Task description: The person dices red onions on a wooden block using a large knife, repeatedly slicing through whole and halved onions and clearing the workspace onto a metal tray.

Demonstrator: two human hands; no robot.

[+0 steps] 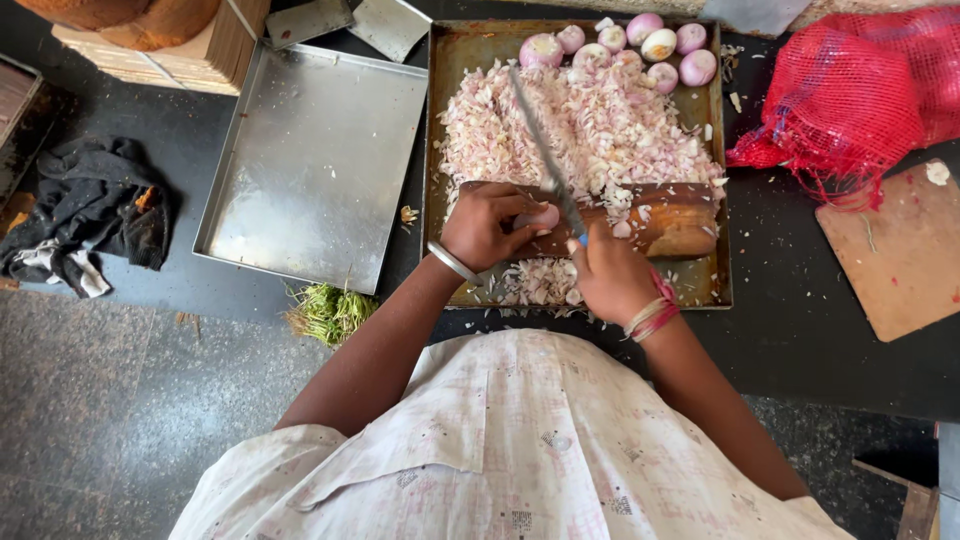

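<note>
Center of the frame, left hand (487,226) gripping a peeled onion (541,217) on the wooden block (672,222), right hand (610,275) clenched round the knife (546,155), chopped onion pile (590,125) filling the tray (446,60), red mesh sack (860,90) upper right

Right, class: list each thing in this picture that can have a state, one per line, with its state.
Left hand: pressing a peeled onion on the wooden block.
Right hand: closed on the knife.
Chopped onion: heaped in the dark tray.
Whole onions: peeled, uncut.
Steel tray: bare.
Red net sack: slumped, crumpled.
Dark cloth: crumpled.
</note>
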